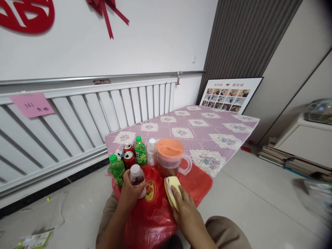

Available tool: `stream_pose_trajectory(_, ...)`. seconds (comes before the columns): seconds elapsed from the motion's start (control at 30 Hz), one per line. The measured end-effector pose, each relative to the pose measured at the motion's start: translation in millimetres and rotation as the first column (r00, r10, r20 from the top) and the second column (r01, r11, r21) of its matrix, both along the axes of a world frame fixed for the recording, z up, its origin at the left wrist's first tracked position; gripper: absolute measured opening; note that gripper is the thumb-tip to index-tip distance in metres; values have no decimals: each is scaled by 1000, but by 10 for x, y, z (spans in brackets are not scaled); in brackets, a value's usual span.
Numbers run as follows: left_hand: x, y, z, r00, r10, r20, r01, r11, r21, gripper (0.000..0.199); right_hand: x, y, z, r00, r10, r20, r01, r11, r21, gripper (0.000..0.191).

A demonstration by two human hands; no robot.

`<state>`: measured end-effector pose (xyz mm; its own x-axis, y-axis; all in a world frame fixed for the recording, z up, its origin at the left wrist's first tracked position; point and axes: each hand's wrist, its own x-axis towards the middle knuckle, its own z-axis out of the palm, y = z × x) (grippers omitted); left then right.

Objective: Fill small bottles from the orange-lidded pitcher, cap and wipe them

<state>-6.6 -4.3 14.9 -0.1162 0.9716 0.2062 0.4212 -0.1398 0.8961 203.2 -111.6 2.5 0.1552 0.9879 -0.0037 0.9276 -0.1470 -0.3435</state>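
My left hand (129, 193) is wrapped round a clear bottle with a white cap (136, 177), at the front of the group of drinks. In my right hand (185, 204) is a folded yellow cloth (171, 188), just in front of a clear pitcher with an orange lid (169, 150). Beside the pitcher stands another white-capped bottle (151, 152). Green bottles (140, 152) and red cans (129, 159) stand upright behind and left of my left hand. A red plastic sheet (153, 221) lies beneath these things.
The table has a purple patterned cloth (181, 132) and reaches back to the right. A white radiator (103, 110) runs along the wall behind it. A framed photo board (230, 95) leans at the far end. Stacked books (293, 160) lie at the right.
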Motion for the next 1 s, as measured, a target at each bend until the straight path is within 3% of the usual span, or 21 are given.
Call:
stream_pose_trajectory(0.27,-6,7,-20,1000,-3,18,3,1000,1,73,31,-10,280,993,-43,113,54,994,-95,70)
stream_pose_trajectory(0.4,-5,3,3,1000,-4,1,4,1000,-22,72,18,-27,274,989,-42,143,63,987,-148,67)
stream_pose_trajectory(0.77,-6,-14,32,1000,-16,-2,16,999,-50,72,41,-41,211,989,15,148,-6,998,-65,60)
stream_pose_trajectory(1.0,2,-14,40,1000,1,10,-1,1000,-21,72,77,72,341,993,65,103,-64,998,-14,50)
